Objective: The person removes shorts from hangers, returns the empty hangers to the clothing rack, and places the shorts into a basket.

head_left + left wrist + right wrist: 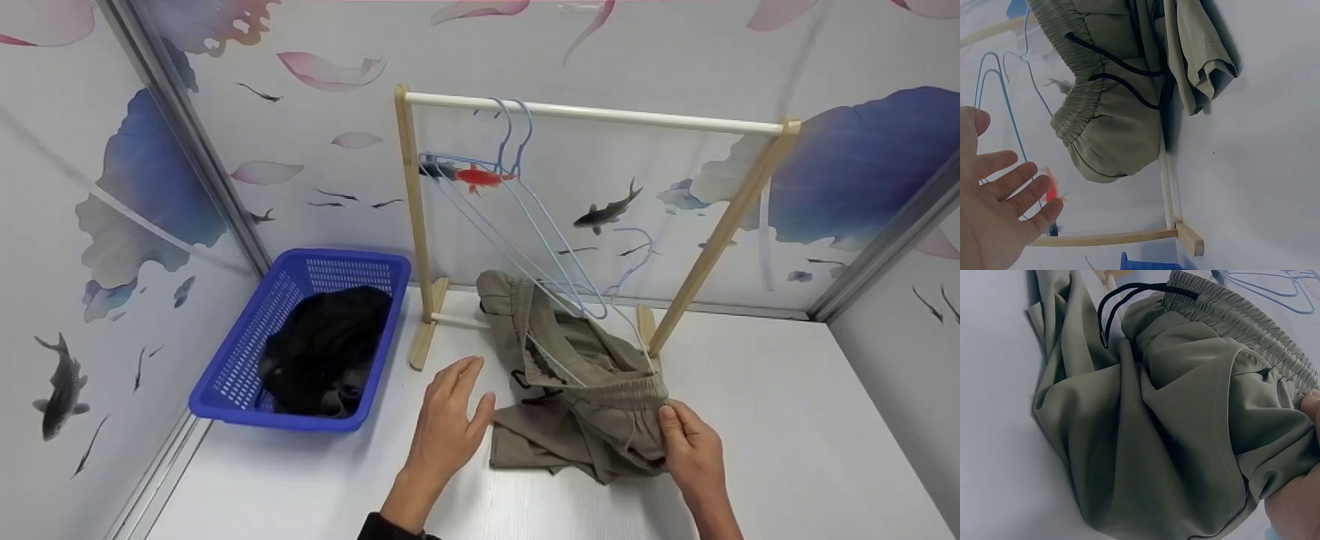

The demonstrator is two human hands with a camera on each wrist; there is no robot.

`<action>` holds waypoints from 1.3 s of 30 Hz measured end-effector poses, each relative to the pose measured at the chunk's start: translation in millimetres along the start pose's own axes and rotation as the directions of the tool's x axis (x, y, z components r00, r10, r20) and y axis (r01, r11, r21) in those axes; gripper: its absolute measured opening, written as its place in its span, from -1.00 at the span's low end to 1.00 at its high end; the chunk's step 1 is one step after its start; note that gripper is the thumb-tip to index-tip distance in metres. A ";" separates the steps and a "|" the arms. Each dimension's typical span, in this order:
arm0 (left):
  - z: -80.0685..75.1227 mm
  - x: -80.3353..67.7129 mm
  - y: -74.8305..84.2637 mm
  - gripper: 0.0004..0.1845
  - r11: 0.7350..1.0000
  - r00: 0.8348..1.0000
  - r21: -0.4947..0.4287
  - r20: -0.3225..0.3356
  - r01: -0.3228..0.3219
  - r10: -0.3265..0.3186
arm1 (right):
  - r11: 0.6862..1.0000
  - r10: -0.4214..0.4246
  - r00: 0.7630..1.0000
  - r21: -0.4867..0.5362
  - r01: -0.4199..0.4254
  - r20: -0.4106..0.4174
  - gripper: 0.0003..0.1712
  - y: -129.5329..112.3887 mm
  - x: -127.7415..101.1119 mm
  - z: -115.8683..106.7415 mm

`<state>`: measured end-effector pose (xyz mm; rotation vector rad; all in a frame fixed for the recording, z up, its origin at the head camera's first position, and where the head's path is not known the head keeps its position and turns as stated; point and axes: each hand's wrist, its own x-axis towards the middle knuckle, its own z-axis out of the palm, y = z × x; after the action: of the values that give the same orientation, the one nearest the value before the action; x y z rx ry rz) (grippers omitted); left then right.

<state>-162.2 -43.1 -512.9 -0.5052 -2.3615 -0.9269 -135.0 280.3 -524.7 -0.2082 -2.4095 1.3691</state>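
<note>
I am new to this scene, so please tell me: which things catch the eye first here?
The crumpled olive trousers lie on the white table, under a wooden rack with pale blue hangers. The right hand pinches their waistband, while the left hand hovers open beside them. At the left stands a blue basket holding dark clothes.

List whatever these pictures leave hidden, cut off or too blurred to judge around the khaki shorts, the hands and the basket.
- Right hand: in the right wrist view only a thumb tip and palm edge show at the frame's border; the fingers are under the khaki shorts.
- Black garment in the blue basket: head view, too dark and crumpled to identify.
- Hanger on the shorts: part of it is buried in the cloth.
- Left hand: its wrist is cut off by the frame edge.
</note>
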 end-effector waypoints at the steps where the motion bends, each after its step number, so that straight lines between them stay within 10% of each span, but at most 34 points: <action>1: 0.2 -0.3 -0.4 -0.53 1.000 1.000 0.000 0.000 0.001 -0.001 | 1.000 0.014 1.000 0.004 -0.014 0.012 -0.70 0.9 -1.1 -0.4; 25: 5.5 20.2 -12.0 -0.54 0.998 0.999 0.047 -0.001 -0.048 0.048 | 0.991 0.114 0.974 0.044 -0.125 0.193 -0.71 16.8 -23.0 6.2; 39: 13.1 24.7 -23.2 -0.50 0.998 0.990 0.032 0.128 0.063 -0.066 | 0.970 0.176 0.937 0.107 -0.216 0.302 -0.71 21.8 -25.6 7.6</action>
<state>-198.0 -46.3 -517.5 -0.4937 -2.5168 -0.9136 -115.3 277.8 -552.9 -0.2307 -2.5703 1.7617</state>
